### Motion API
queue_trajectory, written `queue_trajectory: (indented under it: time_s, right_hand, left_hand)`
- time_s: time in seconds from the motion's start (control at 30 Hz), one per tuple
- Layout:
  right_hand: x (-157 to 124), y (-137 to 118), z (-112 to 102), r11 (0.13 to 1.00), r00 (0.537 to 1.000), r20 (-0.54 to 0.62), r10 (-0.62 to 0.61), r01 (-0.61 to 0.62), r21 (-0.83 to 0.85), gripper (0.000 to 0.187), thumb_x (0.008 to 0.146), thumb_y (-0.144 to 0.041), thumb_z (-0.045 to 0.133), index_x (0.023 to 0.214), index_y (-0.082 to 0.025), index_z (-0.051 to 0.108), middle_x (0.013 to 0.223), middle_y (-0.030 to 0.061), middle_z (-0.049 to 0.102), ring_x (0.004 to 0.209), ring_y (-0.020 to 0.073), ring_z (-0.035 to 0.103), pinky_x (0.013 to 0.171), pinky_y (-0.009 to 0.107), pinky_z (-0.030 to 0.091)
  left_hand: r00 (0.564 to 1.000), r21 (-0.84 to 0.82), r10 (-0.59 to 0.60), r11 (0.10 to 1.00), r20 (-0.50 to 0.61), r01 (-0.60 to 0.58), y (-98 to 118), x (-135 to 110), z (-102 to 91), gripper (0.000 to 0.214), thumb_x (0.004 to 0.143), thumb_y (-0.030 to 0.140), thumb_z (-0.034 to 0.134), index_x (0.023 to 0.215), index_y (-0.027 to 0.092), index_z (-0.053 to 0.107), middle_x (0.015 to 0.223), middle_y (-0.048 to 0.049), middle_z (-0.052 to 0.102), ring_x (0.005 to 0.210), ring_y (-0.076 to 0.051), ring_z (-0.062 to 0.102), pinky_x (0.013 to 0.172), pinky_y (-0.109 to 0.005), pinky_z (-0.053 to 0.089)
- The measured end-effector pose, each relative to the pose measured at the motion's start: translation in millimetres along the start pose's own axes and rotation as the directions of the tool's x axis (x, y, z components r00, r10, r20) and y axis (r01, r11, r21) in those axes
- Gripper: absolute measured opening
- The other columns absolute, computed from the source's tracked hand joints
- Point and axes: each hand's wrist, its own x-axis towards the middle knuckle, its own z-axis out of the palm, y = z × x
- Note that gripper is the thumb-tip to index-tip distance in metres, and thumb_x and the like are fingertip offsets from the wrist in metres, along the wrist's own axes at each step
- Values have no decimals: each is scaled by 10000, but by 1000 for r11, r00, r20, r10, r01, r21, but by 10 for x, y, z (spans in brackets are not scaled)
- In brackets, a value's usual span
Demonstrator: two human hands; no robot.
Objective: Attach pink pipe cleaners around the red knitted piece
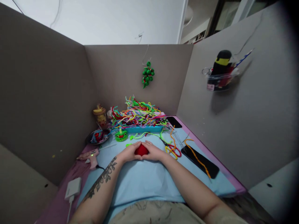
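Both my hands meet over the blue cloth near the middle of the table. My left hand (129, 151) curves around one side of a small red rounded piece (141, 150), and my right hand (153, 151) curves around the other. The thumbs touch below it; the fingers cover its sides. Just beyond my left hand sits a green pipe-cleaner figure (121, 135) with eyes and a red mouth. To the right of my right hand lie scissors (173, 150) with red and yellow handles, beside an orange pipe cleaner (198, 158).
A blue tray (144, 129) heaped with colourful pipe cleaners (140, 113) stands at the back. On the left are a bowl (97, 137), a pink glue gun (93, 158) and a white charger (73, 188). A black phone-like slab (202, 163) lies right. Grey panels enclose the table.
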Motion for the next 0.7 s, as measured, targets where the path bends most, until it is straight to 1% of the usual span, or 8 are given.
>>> queue_trajectory:
  time_s: [0.1,0.23,0.33,0.47,0.5,0.57,0.63,0.7]
  right_hand:
    - [-15,38,9,999,999,18,39,-39,27,778,643,-421,710,1318,-177,409,1287,128,491,1263,340,340,1035,490,276]
    - [-20,104,50,998,999,-8,38,-38,40,854,636,-383,717,1367,-164,334,1346,153,422,1269,328,341,1032,470,296]
    - [-25,136,70,998,998,1,58,-58,40,883,633,-381,721,1382,-156,312,1373,172,390,1290,339,312,1039,496,277]
    - [-43,125,29,994,997,15,82,-83,69,883,645,-379,716,1388,-138,304,1424,182,315,1343,342,206,1064,517,228]
    - [-44,111,4,994,997,-25,73,-70,85,833,670,-369,699,1379,-145,323,1428,171,313,1348,323,205,1072,504,224]
    - [-35,81,-60,991,984,-169,55,-33,128,675,744,-352,634,1345,-178,379,1407,134,360,1333,269,265,1080,463,241]
    - [-8,61,-135,985,941,-332,64,-7,171,518,801,-342,569,1286,-211,446,1337,102,451,1268,225,376,1061,425,292]
    - [39,64,-218,978,892,-439,108,-17,207,408,819,-330,542,1209,-214,510,1237,89,532,1171,208,474,1015,402,356]
  left_hand:
    - [1000,-30,-12,999,-15,12,18,6,7,785,592,449,740,1278,215,439,1263,-102,534,1112,-272,518,958,-379,384]
    - [999,-58,-29,998,-37,26,33,14,24,826,579,437,748,1303,219,415,1289,-106,509,1137,-284,496,975,-397,369]
    - [999,-62,-27,998,-40,24,20,18,28,847,576,433,752,1317,216,402,1303,-113,493,1151,-284,483,989,-406,357]
    - [1000,-36,-11,999,-12,11,5,-4,20,870,590,469,733,1338,198,382,1337,-133,449,1201,-288,435,1018,-412,328]
    - [1000,-15,-12,1000,-13,12,15,-10,23,885,595,485,725,1349,191,367,1361,-143,418,1229,-294,404,1027,-416,317]
    - [999,57,-24,998,-48,27,57,-14,46,884,617,510,699,1363,190,349,1409,-154,347,1284,-311,325,1045,-439,283]
    - [992,152,-31,987,-121,49,120,2,91,767,677,508,646,1343,231,384,1417,-133,337,1292,-315,302,1050,-476,252]
    - [986,223,-34,972,-163,71,176,34,154,661,722,504,600,1313,271,420,1396,-112,370,1273,-315,321,1035,-493,259]
